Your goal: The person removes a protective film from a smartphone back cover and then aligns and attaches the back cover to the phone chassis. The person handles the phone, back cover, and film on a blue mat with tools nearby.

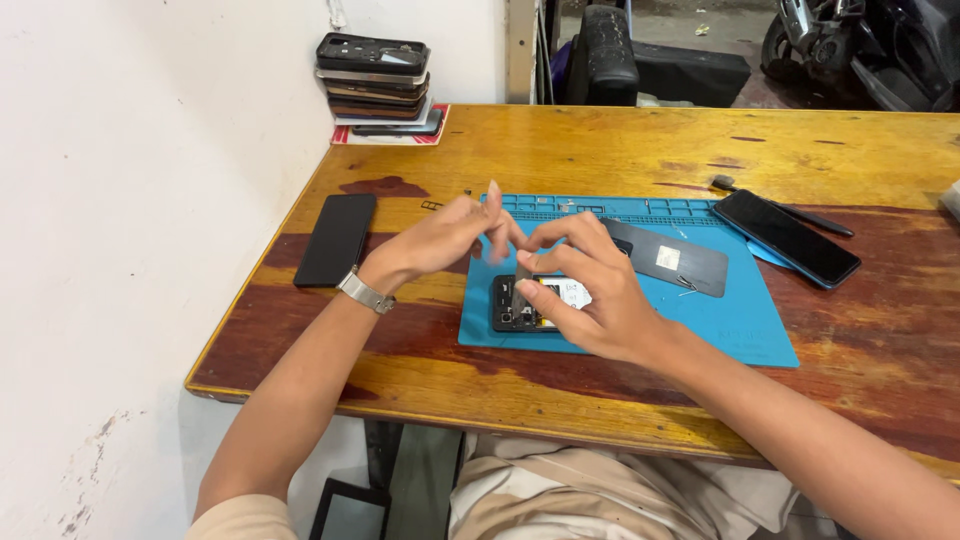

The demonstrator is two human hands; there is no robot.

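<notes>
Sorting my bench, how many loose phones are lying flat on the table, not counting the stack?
3: black phone at left, opened phone under the hands, dark phone at right. The stack may hide more.
</notes>
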